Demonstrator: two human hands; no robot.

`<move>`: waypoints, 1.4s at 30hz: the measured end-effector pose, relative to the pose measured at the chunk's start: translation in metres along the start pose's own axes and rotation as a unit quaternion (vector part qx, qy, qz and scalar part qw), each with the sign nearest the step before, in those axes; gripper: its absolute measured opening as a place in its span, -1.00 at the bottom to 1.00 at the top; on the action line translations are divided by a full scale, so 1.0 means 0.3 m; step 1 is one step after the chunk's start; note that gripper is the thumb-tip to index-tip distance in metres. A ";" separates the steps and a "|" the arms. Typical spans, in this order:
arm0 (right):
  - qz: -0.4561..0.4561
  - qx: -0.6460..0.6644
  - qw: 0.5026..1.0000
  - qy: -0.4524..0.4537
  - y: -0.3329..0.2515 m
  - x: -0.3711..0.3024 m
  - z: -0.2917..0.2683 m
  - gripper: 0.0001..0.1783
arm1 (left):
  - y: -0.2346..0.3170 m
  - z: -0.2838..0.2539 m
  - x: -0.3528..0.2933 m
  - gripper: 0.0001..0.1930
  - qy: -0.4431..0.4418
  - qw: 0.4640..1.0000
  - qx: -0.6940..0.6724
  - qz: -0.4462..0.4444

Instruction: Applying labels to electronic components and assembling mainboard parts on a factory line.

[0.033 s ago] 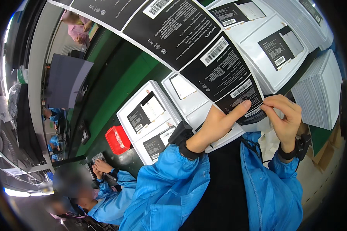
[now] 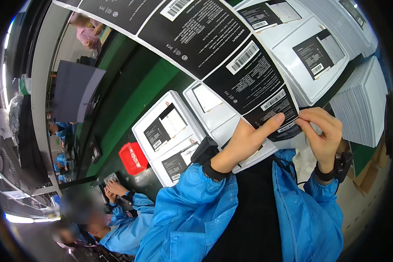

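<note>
A long sheet of black labels (image 2: 196,38) with white borders and barcodes stretches from the top edge down to my hands. My left hand (image 2: 253,139) is closed on its lower end, thumb on top and the other fingers hidden beneath. At the right edge of that end, my right hand (image 2: 322,133) pinches the corner of a label between thumb and forefinger. Beneath the sheet lie white trays (image 2: 140,131) holding flat packs with black labels, such as the battery-like pack (image 2: 165,127) on the left.
White trays (image 2: 343,56) with more labelled packs are at the right, beside a tall stack of white trays (image 2: 363,102). A red bin (image 2: 133,159) sits left of the trays on the green bench (image 2: 131,98). A co-worker's hands (image 2: 114,191) handle something at lower left.
</note>
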State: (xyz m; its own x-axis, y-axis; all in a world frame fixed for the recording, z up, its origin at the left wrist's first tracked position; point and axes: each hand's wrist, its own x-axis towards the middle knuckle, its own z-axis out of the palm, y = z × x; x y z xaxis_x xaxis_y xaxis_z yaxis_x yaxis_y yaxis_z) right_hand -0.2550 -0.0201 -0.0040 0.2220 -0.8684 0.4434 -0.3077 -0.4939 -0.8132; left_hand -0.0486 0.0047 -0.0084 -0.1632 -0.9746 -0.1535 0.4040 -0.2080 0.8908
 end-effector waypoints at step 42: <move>0.271 0.028 0.949 -0.159 0.116 0.254 0.679 -0.76 | 0.130 -0.691 -0.124 -0.68 0.085 0.622 0.756 0.188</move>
State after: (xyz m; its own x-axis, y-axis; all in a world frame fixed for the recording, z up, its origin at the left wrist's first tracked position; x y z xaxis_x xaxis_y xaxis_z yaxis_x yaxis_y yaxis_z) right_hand -0.0602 -0.0944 -0.0754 0.3152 -0.9328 -0.1750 -0.4086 0.0330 -0.9121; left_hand 0.1599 0.0156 -0.0566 -0.1628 -0.9522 0.2585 -0.9432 0.2271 0.2425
